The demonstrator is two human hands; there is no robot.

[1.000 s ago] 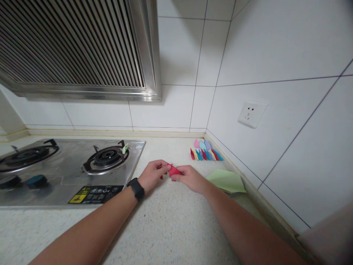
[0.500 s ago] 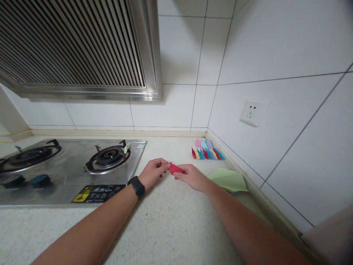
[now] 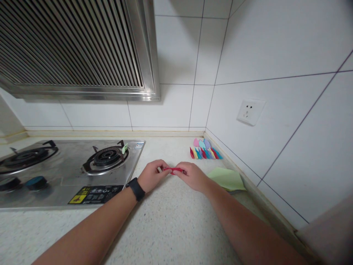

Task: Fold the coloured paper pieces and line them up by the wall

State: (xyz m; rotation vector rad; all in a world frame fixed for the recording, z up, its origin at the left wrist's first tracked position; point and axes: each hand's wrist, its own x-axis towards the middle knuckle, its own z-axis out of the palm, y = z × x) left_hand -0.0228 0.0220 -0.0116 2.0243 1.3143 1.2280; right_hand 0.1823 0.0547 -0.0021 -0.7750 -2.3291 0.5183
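A small piece of folded red paper [image 3: 173, 170] is pinched between both hands above the speckled countertop [image 3: 176, 224]. My left hand [image 3: 153, 175], with a black watch on its wrist, grips the paper's left end. At the other end, my right hand [image 3: 192, 176] closes thumb and fingers on it. The paper appears as a thin, narrow strip from this angle, its ends partly hidden by fingers. Beyond my right hand lie several small folded paper pieces [image 3: 205, 152] in many colours, arranged in rows. Light green paper sheets [image 3: 226, 178] lie beside my right forearm.
A steel gas stove [image 3: 64, 162] occupies the left side, with a small green paper piece [image 3: 124, 148] on its right burner. Over it hangs a range hood [image 3: 150, 94]. The tiled wall on the right has a socket [image 3: 250, 112].
The red paper has turned from showing a broad face to a thin edge. Both hands have come slightly closer together around it. The view has shifted a little.
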